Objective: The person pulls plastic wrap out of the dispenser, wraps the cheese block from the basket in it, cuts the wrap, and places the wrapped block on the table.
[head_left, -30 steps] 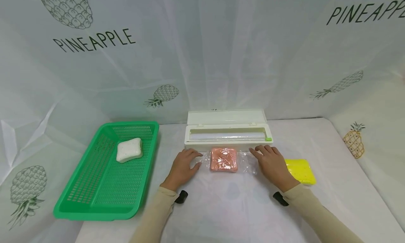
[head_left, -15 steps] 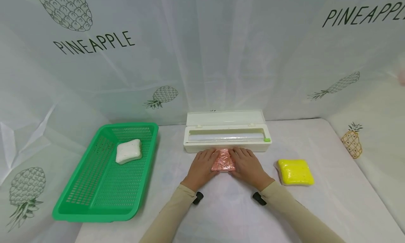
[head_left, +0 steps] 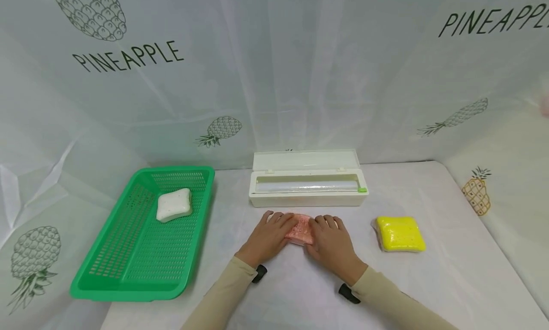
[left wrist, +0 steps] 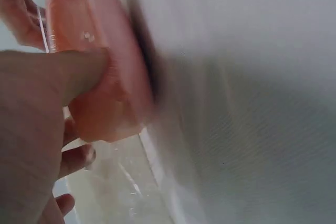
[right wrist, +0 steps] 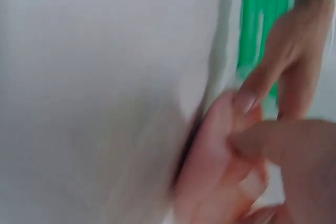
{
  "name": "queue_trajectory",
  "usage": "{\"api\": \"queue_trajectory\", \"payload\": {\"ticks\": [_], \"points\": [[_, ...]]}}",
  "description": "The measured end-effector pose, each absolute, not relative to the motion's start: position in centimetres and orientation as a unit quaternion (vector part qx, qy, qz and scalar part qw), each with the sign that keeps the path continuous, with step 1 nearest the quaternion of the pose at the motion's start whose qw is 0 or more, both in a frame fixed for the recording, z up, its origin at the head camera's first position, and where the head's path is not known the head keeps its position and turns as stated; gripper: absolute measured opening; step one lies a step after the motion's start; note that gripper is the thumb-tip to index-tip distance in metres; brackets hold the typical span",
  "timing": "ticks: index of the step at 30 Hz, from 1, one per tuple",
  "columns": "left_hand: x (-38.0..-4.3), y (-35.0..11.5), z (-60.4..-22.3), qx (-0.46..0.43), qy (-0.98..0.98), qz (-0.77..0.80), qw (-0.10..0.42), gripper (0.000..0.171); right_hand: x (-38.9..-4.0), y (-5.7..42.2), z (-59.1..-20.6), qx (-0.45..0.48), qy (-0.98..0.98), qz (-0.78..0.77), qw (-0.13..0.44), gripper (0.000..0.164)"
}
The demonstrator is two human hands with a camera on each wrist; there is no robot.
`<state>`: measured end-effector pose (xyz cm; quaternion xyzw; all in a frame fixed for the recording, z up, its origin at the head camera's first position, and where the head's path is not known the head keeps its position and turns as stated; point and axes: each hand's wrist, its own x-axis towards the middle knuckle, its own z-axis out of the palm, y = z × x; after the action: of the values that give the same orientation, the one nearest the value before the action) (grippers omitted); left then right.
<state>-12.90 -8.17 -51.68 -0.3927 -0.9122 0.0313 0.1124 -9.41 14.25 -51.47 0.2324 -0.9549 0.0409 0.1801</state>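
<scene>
A pink rounded block [head_left: 301, 229] wrapped in clear plastic film lies on the table in front of the cling film box. My left hand [head_left: 267, 239] grips its left end, thumb at the near side and fingers across the top. At the opposite end my right hand [head_left: 335, 246] holds it the same way. In the left wrist view, the thumb presses on the side of the pink block [left wrist: 118, 77], and film shines over its surface. The right wrist view is blurred, with both thumbs against the block [right wrist: 205, 166].
Behind the hands stands a white cling film box [head_left: 306, 200], lid up, a roll [head_left: 306, 186] inside. A green basket [head_left: 188, 273] at the left holds a white block [head_left: 174, 205]. To the right lies a film-wrapped yellow block [head_left: 401, 233]. A pineapple-print curtain [head_left: 300, 82] hangs behind.
Both hands came inward from the film ends onto the pink block. It has since moved nearer to me, away from the box, and turned slightly; the loose film ends no longer show.
</scene>
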Motion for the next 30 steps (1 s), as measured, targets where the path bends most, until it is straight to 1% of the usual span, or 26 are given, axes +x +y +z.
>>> {"api": "queue_trajectory", "payload": {"ticks": [3,6,7,9,13,14,15,17,20,22,23,25,27,29,30], "points": [[-12.5,-8.5,-51.7,-0.410,-0.904,0.029,0.114,0.052,-7.9,13.2,-51.5,0.219,-0.958,0.016,0.184,0.061],[-12.3,-8.6,-51.9,-0.419,-0.900,0.023,0.116,0.054,-6.9,12.7,-51.5,0.213,-0.961,0.003,0.173,0.070],[-12.2,-8.6,-51.9,-0.419,-0.900,0.023,0.117,0.053,-6.7,12.6,-51.4,0.210,-0.964,0.002,0.165,0.070],[-12.1,-8.6,-52.0,-0.419,-0.900,0.023,0.118,0.053,-6.7,12.9,-51.2,0.207,-0.966,0.022,0.151,0.062],[-11.5,-8.6,-51.8,-0.410,-0.906,0.015,0.106,0.053,-7.9,14.6,-50.4,0.210,-0.965,0.099,0.126,0.027],[-11.3,-8.5,-51.8,-0.408,-0.907,0.012,0.099,0.054,-8.4,15.3,-50.3,0.219,-0.961,0.120,0.122,0.020],[-11.0,-8.4,-51.7,-0.408,-0.908,0.007,0.093,0.056,-8.9,16.0,-50.2,0.230,-0.956,0.137,0.116,0.020],[-10.5,-8.1,-51.6,-0.412,-0.907,0.003,0.084,0.060,-9.9,17.4,-50.4,0.262,-0.946,0.160,0.099,0.033],[-9.9,-7.6,-51.9,-0.424,-0.901,0.008,0.086,0.069,-11.1,19.2,-51.0,0.326,-0.927,0.171,0.070,0.057],[-9.5,-7.1,-52.1,-0.433,-0.895,0.011,0.102,0.069,-11.6,20.2,-51.4,0.365,-0.912,0.176,0.058,0.069],[-9.4,-6.9,-52.3,-0.435,-0.893,0.009,0.112,0.066,-11.7,20.5,-51.7,0.382,-0.905,0.179,0.055,0.073],[-9.2,-6.5,-52.5,-0.439,-0.888,-0.005,0.138,0.055,-11.9,20.9,-52.1,0.409,-0.893,0.180,0.054,0.079],[-9.2,-6.3,-52.6,-0.440,-0.884,-0.026,0.154,0.042,-11.9,21.1,-52.4,0.430,-0.884,0.176,0.054,0.080],[-9.2,-6.2,-52.6,-0.441,-0.883,-0.052,0.154,0.035,-11.8,21.0,-52.6,0.444,-0.877,0.175,0.054,0.078],[-9.3,-6.3,-52.6,-0.442,-0.883,-0.063,0.149,0.035,-11.7,21.0,-52.6,0.449,-0.875,0.174,0.056,0.076]]}}
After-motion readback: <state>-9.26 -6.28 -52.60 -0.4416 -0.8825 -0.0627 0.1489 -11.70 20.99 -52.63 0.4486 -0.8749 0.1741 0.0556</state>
